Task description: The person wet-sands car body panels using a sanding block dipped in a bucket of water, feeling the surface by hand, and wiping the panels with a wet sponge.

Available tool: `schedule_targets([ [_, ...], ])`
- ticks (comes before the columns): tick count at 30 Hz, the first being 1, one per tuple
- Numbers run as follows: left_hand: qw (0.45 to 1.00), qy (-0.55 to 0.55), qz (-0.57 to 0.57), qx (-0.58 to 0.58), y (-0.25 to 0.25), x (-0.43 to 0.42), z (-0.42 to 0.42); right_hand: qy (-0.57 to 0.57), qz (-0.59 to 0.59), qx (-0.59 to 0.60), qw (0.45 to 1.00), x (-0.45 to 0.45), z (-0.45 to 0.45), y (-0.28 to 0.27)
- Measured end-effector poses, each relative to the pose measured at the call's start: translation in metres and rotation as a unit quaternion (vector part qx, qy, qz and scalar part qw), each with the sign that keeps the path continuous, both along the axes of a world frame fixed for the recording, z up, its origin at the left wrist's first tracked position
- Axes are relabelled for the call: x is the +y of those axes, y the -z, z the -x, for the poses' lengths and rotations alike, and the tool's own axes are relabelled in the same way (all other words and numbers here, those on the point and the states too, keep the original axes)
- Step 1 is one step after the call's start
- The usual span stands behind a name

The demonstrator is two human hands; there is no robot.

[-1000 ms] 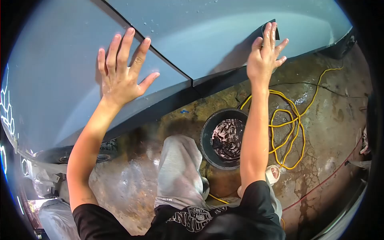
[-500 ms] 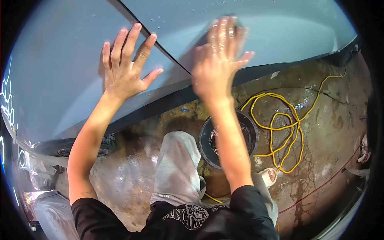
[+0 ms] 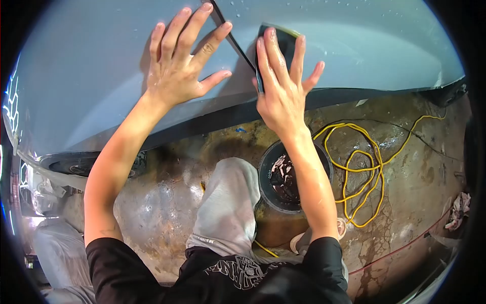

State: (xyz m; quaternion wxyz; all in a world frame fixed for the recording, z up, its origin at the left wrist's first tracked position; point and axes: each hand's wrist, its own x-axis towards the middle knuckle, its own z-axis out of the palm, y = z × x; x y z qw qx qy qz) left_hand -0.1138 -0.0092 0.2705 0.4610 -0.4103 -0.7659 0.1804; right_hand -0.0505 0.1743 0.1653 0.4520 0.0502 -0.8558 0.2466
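Note:
My left hand (image 3: 177, 68) lies flat on the wet grey-blue car panel (image 3: 101, 81), left of the dark seam, its fingers spread and nothing in it. On the other side of the seam, my right hand (image 3: 283, 91) holds a black sanding pad (image 3: 287, 41) against the panel. Its long fingers stretch over the pad, which has a pale yellowish edge, and its thumb sits at the pad's left side. The pad's underside is hidden. Water drops dot the panel above both hands.
A dark bucket (image 3: 263, 190) holding reflective liquid stands below my right forearm. A coiled yellow cord (image 3: 379, 167) lies on the wet floor to the right, with a thin red line (image 3: 400, 248) further down. Another person's grey-clad leg (image 3: 61, 253) is at lower left.
My right hand, blurred earlier, now shows clearly with the pad, slightly lower and to the right. The whole view has shifted a little; my left hand stays spread on the panel, appearing higher and further right.

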Motion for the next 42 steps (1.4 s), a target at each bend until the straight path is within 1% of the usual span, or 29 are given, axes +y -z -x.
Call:
schedule_targets([
  [1,1.000,0.007,-0.017,-0.005,0.000,0.002,0.002,-0.008,-0.037,-0.009,0.999,0.009,-0.006,0.015],
  [2,1.000,0.011,-0.019,0.000,0.000,0.004,0.004,0.012,-0.096,-0.027,0.995,0.016,-0.008,0.041],
  [4,1.000,0.012,0.000,0.016,0.001,0.003,0.004,-0.003,-0.074,-0.001,0.997,0.015,-0.007,0.053],
  [5,1.000,0.006,0.001,0.017,-0.002,0.002,0.003,-0.008,-0.074,0.001,0.997,0.010,-0.004,0.046],
  [7,1.000,-0.010,0.015,0.010,-0.004,0.002,-0.001,-0.054,-0.070,0.008,0.996,-0.001,0.000,-0.003],
  [8,1.000,-0.021,0.020,-0.003,-0.006,0.003,-0.004,-0.056,-0.077,0.026,0.995,-0.001,0.003,-0.010],
  [9,1.000,-0.020,0.021,-0.008,-0.003,0.003,-0.004,-0.056,-0.075,0.020,0.995,0.003,-0.003,-0.004],
  [11,1.000,0.001,-0.002,0.015,-0.001,0.005,0.001,-0.009,-0.126,-0.038,0.991,0.020,-0.013,0.017],
  [12,1.000,-0.003,0.006,0.012,-0.001,0.002,0.002,-0.019,-0.086,-0.005,0.996,0.021,-0.014,0.027],
  [13,1.000,-0.004,0.005,0.018,-0.003,0.003,0.005,-0.019,-0.088,0.001,0.996,0.021,-0.007,0.035],
  [15,1.000,0.005,0.007,0.026,-0.002,0.003,0.002,-0.038,-0.070,-0.003,0.997,0.006,-0.004,0.011],
  [16,0.998,-0.031,0.029,0.036,-0.004,0.003,-0.002,-0.083,-0.043,0.011,0.996,-0.003,-0.002,-0.011],
  [17,0.998,-0.030,0.034,0.033,-0.002,0.001,-0.003,-0.063,-0.108,0.010,0.992,-0.006,0.003,-0.022],
  [19,1.000,-0.013,0.014,0.014,-0.004,0.001,0.000,-0.039,-0.144,0.019,0.989,0.017,0.006,-0.018],
  [21,0.999,0.000,0.012,0.030,-0.003,0.002,0.006,0.006,-0.074,-0.072,0.995,0.071,-0.008,-0.011],
  [22,0.999,0.001,0.011,0.030,-0.001,0.001,0.006,-0.051,0.017,-0.004,0.999,0.108,0.001,0.012],
  [23,1.000,0.001,0.013,0.027,0.000,0.001,0.006,0.105,-0.022,-0.019,0.994,0.132,-0.002,0.019],
  [25,1.000,-0.001,0.015,0.026,0.001,0.000,0.006,0.152,0.063,0.016,0.986,0.151,0.009,0.027],
  [27,1.000,0.001,0.012,0.023,0.002,0.000,0.006,0.085,0.124,0.058,0.987,0.083,0.016,0.007],
  [29,1.000,0.001,0.012,0.018,-0.002,0.001,0.004,-0.028,0.126,-0.020,0.991,0.005,-0.002,-0.025],
  [31,1.000,0.004,0.015,0.009,-0.002,0.002,0.000,-0.014,0.086,0.016,0.996,-0.015,0.001,-0.019],
  [32,1.000,0.003,0.013,0.009,-0.002,0.002,0.000,0.029,0.039,0.038,0.998,0.002,0.005,-0.010],
  [33,1.000,0.003,0.011,0.010,-0.002,0.002,0.001,0.034,0.074,0.028,0.996,0.028,0.009,-0.003],
  [34,1.000,0.005,0.013,0.011,-0.001,0.002,0.003,0.068,0.088,0.028,0.993,0.060,0.008,-0.004],
  [35,1.000,0.007,0.012,0.014,-0.002,0.003,0.003,0.117,0.098,0.040,0.988,0.093,0.014,0.003],
  [37,1.000,0.002,0.015,0.018,-0.001,0.003,0.001,0.219,0.153,-0.014,0.964,0.146,0.025,0.005],
  [39,1.000,-0.003,0.016,0.014,-0.001,0.002,-0.002,0.205,0.245,-0.032,0.947,0.131,0.028,-0.008],
  [41,1.000,0.004,0.016,0.019,-0.003,0.006,0.001,0.198,0.158,-0.046,0.966,0.051,0.019,-0.032],
  [42,1.000,0.000,0.016,0.016,-0.003,0.006,-0.001,0.127,0.173,-0.069,0.974,-0.002,0.009,-0.039],
])
